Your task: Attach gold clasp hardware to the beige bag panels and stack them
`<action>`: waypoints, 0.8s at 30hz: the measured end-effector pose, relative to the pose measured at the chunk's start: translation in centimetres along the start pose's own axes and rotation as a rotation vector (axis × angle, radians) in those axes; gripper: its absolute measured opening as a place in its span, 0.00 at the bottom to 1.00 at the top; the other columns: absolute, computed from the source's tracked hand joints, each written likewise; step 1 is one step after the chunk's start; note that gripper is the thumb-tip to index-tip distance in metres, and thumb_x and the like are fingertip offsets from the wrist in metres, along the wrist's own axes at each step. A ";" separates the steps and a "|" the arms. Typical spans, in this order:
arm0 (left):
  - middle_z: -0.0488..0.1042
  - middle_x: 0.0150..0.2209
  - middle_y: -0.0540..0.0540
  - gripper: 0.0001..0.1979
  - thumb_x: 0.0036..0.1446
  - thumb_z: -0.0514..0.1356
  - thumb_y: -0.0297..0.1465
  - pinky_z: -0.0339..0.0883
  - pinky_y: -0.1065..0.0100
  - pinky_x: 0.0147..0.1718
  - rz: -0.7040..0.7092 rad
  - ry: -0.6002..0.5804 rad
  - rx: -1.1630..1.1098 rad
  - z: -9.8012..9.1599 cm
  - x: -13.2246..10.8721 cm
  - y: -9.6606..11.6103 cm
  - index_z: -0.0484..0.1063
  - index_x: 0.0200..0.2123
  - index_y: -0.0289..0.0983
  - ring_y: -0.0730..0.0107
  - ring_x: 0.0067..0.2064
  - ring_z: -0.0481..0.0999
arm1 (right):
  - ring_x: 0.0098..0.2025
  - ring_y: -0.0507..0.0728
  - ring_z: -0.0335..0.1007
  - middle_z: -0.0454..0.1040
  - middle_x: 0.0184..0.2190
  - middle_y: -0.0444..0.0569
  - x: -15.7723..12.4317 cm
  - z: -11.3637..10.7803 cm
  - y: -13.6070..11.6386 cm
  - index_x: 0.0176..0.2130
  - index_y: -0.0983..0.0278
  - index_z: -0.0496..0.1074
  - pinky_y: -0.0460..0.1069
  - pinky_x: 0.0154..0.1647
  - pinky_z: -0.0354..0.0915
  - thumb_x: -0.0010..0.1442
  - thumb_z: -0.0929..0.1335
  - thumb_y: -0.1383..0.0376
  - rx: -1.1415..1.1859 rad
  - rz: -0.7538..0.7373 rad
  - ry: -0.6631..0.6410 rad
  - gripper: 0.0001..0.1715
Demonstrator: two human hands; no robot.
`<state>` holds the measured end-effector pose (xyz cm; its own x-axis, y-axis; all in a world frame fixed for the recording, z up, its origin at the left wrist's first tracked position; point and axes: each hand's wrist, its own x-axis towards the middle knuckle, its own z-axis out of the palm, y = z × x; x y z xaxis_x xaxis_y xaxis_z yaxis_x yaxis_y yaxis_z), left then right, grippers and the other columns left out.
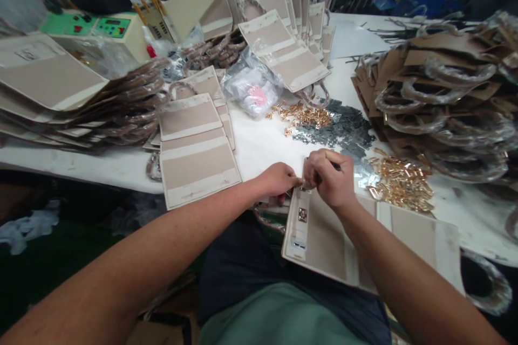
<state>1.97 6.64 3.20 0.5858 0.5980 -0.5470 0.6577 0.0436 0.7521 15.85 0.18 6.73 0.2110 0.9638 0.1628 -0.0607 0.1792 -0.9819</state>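
Observation:
A beige bag panel (324, 237) lies across my lap and the table's front edge, its inner side up. Along its left border are a square metal fitting (302, 214) and a shiny metal piece (298, 245). My right hand (332, 175) is closed in a fist above the panel's far left corner; a dark end shows at the fist, but what it grips is hidden. My left hand (279, 179) is closed in a pinch at the same corner, its fingertips near the right hand's. Something small and red (281, 199) shows under the left hand. A plastic-wrapped handle (488, 283) hangs at the panel's right end.
Gold clips (400, 183) and dark metal plates (343, 126) lie in piles beyond my hands. Similar panels (198, 164) stand at left and behind. Stacked bags with wrapped handles (437, 91) fill the right. A plastic bag (253, 89) and a green-faced machine (111, 27) are farther back.

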 end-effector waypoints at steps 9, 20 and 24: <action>0.67 0.12 0.51 0.17 0.65 0.59 0.35 0.61 0.73 0.17 0.022 0.011 -0.012 0.1 0.3 -0.3 0.69 0.23 0.37 0.68 0.15 0.72 | 0.18 0.53 0.56 0.61 0.16 0.41 -0.4 -0.2 0.0 0.19 0.58 0.64 0.50 0.20 0.56 0.66 0.72 0.57 -0.005 -0.086 -0.004 0.26; 0.70 0.18 0.52 0.14 0.63 0.61 0.40 0.66 0.70 0.23 0.047 0.074 0.011 0.6 -0.5 -1.1 0.78 0.33 0.35 0.69 0.19 0.74 | 0.21 0.54 0.61 0.63 0.15 0.42 -2.2 -2.7 -1.4 0.17 0.60 0.62 0.50 0.26 0.58 0.66 0.68 0.49 -0.582 0.000 -0.127 0.32; 0.73 0.21 0.52 0.16 0.62 0.62 0.43 0.67 0.70 0.27 0.083 0.130 0.030 0.8 -1.8 -1.6 0.81 0.37 0.35 0.70 0.21 0.74 | 0.35 0.63 0.79 0.82 0.34 0.49 -4.3 -6.6 0.3 0.37 0.58 0.81 0.53 0.37 0.71 0.59 0.69 0.38 -0.932 0.014 -0.160 0.28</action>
<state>0.20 4.85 2.70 0.5738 0.6975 -0.4293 0.6242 -0.0330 0.7806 21.39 -5.19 5.14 0.0753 0.9927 0.0941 0.7565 0.0046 -0.6539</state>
